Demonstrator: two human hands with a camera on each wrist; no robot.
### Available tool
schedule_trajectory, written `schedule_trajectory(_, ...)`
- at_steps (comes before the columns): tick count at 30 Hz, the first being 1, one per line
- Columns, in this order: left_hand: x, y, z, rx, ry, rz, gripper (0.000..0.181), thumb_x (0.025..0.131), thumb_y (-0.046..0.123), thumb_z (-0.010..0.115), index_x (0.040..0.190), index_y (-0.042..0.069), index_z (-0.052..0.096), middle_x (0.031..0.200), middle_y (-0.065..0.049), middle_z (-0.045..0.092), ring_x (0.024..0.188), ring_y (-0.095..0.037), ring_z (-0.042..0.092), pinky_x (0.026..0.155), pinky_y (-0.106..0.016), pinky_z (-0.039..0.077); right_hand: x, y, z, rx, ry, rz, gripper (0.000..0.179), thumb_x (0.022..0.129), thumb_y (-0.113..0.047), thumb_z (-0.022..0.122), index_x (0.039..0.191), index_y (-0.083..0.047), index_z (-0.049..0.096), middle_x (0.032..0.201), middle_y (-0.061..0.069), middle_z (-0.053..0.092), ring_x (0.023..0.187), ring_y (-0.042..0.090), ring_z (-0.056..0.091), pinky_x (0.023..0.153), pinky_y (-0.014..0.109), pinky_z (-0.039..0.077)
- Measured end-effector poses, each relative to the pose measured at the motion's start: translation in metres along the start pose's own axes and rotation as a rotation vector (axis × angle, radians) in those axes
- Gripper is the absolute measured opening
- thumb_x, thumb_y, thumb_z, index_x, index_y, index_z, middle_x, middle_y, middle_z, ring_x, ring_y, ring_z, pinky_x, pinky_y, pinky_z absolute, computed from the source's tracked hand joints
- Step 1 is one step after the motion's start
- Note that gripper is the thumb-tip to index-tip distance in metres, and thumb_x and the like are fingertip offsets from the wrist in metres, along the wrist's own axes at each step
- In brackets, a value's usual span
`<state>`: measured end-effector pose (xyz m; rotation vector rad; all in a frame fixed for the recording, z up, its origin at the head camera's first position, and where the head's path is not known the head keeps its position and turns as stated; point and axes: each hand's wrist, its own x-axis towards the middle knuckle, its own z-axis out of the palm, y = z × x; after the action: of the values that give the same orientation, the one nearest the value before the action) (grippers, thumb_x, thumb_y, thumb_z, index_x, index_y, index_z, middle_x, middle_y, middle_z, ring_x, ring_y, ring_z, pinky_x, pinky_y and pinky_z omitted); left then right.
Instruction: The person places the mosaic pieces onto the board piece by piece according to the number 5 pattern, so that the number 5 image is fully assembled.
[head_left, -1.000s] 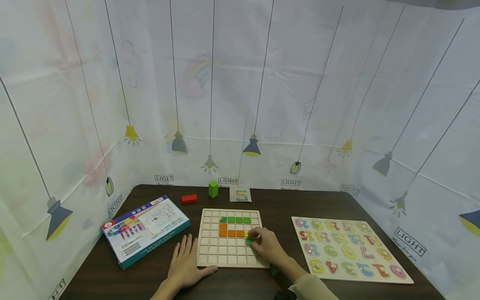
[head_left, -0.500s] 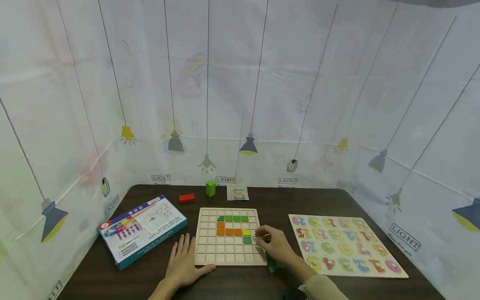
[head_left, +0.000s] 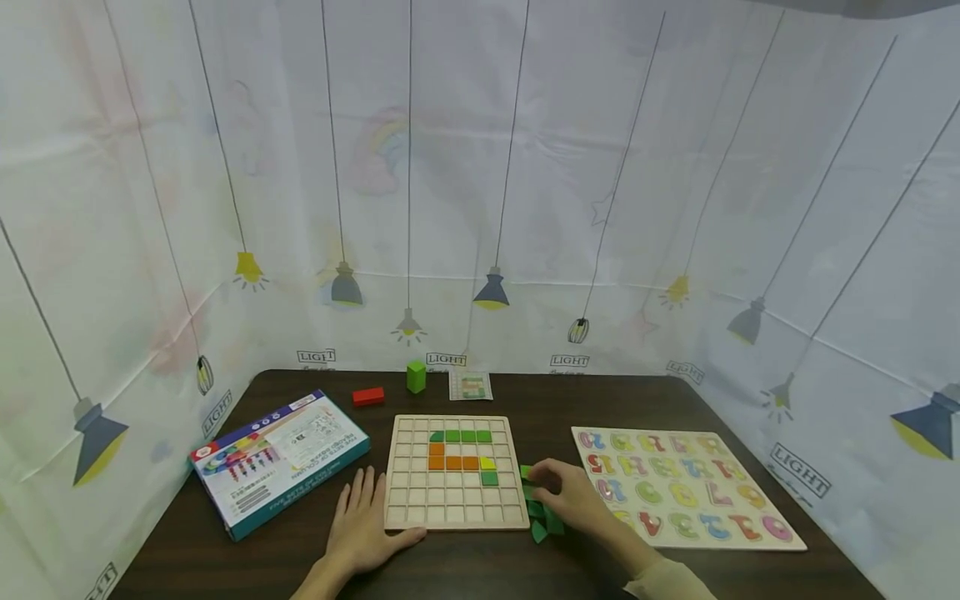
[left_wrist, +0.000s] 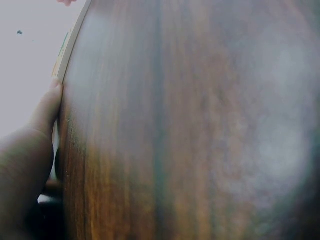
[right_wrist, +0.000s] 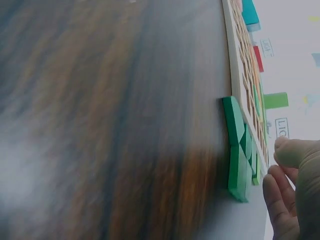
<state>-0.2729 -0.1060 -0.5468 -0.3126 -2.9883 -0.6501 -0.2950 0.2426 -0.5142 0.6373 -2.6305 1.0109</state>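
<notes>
My left hand (head_left: 362, 525) lies flat with fingers spread, its thumb at the near left corner of a wooden grid board (head_left: 416, 517). Green, orange and yellow tiles sit in the board's cells; among them are a yellow tile (head_left: 487, 463) and, just below it, a green tile (head_left: 490, 478). My right hand (head_left: 573, 500) is just right of the board, over a small pile of green tiles (right_wrist: 239, 165). Its fingers are loosely bent, and a gap shows between thumb and fingers in the right wrist view, with nothing seen in it.
A flat box (head_left: 281, 458) lies at the left. Behind the board are a red block (head_left: 368, 397), an upright green block (head_left: 416, 377) and a pattern card (head_left: 470, 386). A letter puzzle board (head_left: 690, 492) lies at the right, close by my right forearm.
My right hand has let go of the green tile below the yellow one and moved right, off the board to the green pile. The left hand stays put; the head view shifts slightly.
</notes>
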Motion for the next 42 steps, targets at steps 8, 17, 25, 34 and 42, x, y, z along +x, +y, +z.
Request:
schedule_trajectory(8, 0.001, 0.0, -0.004, 0.001, -0.005, 0.002, 0.119, 0.068, 0.084, 0.051, 0.145, -0.004, 0.029, 0.151, -0.028, 0.017, 0.14, -0.042, 0.009, 0.11, -0.056, 0.007, -0.009, 0.009, -0.01, -0.025, -0.024, 0.013, 0.021, 0.079, -0.005, 0.074, 0.096, -0.014, 0.066, 0.092, -0.007, 0.067, 0.088, 0.01, 0.063, 0.079, 0.034, 0.052)
schedule_trajectory(17, 0.0, 0.0, -0.007, -0.009, 0.005, 0.007, 0.118, 0.069, 0.082, 0.052, 0.145, -0.004, 0.029, 0.151, -0.028, 0.017, 0.14, -0.042, 0.01, 0.11, -0.055, 0.007, -0.019, 0.014, -0.016, -0.056, -0.075, 0.0, 0.016, 0.083, -0.006, 0.071, 0.092, -0.018, 0.07, 0.091, -0.012, 0.068, 0.088, 0.007, 0.064, 0.08, 0.035, 0.052)
schedule_trajectory(25, 0.0, 0.0, -0.006, -0.003, 0.006, 0.007, 0.118, 0.068, 0.083, 0.051, 0.145, -0.004, 0.029, 0.151, -0.028, 0.018, 0.14, -0.042, 0.01, 0.11, -0.055, 0.007, -0.022, 0.02, -0.018, -0.102, -0.07, -0.064, 0.015, 0.083, -0.006, 0.071, 0.092, -0.017, 0.073, 0.092, -0.009, 0.07, 0.088, 0.008, 0.065, 0.077, 0.032, 0.053)
schedule_trajectory(34, -0.001, 0.0, -0.005, -0.01, 0.004, 0.009, 0.118, 0.068, 0.082, 0.053, 0.145, -0.005, 0.03, 0.15, -0.028, 0.019, 0.139, -0.042, 0.011, 0.11, -0.056, 0.008, -0.024, 0.027, -0.017, -0.105, -0.036, -0.001, 0.017, 0.08, -0.006, 0.074, 0.094, -0.016, 0.071, 0.093, -0.009, 0.069, 0.088, 0.009, 0.065, 0.077, 0.032, 0.053)
schedule_trajectory(42, -0.002, 0.001, -0.003, -0.022, 0.01, 0.005, 0.116, 0.069, 0.08, 0.056, 0.144, -0.004, 0.031, 0.151, -0.027, 0.019, 0.14, -0.041, 0.011, 0.111, -0.055, 0.006, -0.025, 0.029, -0.014, -0.109, 0.006, 0.01, 0.025, 0.076, -0.001, 0.076, 0.094, -0.015, 0.066, 0.092, -0.007, 0.067, 0.087, 0.011, 0.064, 0.075, 0.031, 0.053)
